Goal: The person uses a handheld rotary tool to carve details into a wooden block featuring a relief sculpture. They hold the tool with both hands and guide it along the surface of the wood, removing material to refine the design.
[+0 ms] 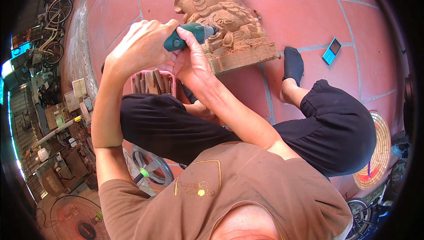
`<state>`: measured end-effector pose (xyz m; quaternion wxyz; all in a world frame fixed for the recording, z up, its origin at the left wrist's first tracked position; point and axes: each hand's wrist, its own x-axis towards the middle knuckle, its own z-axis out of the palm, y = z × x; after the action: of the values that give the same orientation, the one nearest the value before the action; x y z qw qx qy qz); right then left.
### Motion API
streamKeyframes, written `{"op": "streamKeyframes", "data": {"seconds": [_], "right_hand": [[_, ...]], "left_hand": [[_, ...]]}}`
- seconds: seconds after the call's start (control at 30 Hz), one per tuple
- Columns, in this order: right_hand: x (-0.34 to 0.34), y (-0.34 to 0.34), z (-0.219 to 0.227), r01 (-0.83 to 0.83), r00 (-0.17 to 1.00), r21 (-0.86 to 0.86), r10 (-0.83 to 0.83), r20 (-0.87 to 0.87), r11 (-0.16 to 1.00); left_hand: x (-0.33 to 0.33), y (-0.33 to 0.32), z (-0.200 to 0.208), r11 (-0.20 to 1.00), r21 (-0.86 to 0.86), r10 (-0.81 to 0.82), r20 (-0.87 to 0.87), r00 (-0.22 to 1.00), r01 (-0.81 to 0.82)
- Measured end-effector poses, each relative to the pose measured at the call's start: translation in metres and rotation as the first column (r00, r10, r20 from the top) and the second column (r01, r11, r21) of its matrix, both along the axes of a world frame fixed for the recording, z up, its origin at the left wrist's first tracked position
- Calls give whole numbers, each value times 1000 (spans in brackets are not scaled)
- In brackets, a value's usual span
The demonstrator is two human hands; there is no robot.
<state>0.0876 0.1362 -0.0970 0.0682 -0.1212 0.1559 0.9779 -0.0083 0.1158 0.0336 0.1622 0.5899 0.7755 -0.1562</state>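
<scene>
A dark green rotary tool (186, 36) lies across my two hands, its grey nose pointing right toward the carved wooden sculpture (223, 21). My left hand (148, 39) closes round the tool's rear end, knuckles up. From below, my right hand (192, 61) grips the same tool, thumb pressed along its body. Brown wood, cut in deep relief with rounded forms, makes up the sculpture, which lies on the tiles with its flat base (245, 56) toward me. Whether the tool's tip touches the wood, I cannot tell.
Beside my leg, a pink basket (132, 81) holds several wooden-handled chisels (152, 82). A blue keypad phone (331, 52) lies on the red tiles at right, near my socked foot (293, 65). A woven hat (377, 151) rests beyond my knee. A fan (79, 218) stands lower left.
</scene>
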Motion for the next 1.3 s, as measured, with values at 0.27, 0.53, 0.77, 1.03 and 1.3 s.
{"op": "streamKeyframes", "data": {"seconds": [0.27, 0.53, 0.77, 1.03, 1.3], "right_hand": [[-6, 1, 11, 4, 1000, 68, -4, 4, 998], [-27, 14, 14, 29, 988, 25, -25, -151, 999], [-33, 25, 14, 96, 984, -45, -102, -149, 994], [-37, 26, 6, 105, 979, -75, -116, -168, 992], [-37, 29, 3, 117, 973, -86, -131, -189, 989]], "left_hand": [[3, -2, 15, 998, 69, 2, -46, 999, 1], [-8, 15, 28, 1000, -4, -22, -123, 992, 22], [-17, 43, 25, 983, -180, -50, -174, 983, 18], [-21, 49, 17, 981, -188, -87, -161, 983, 56], [-19, 52, 16, 980, -194, -71, -173, 982, 37]]}}
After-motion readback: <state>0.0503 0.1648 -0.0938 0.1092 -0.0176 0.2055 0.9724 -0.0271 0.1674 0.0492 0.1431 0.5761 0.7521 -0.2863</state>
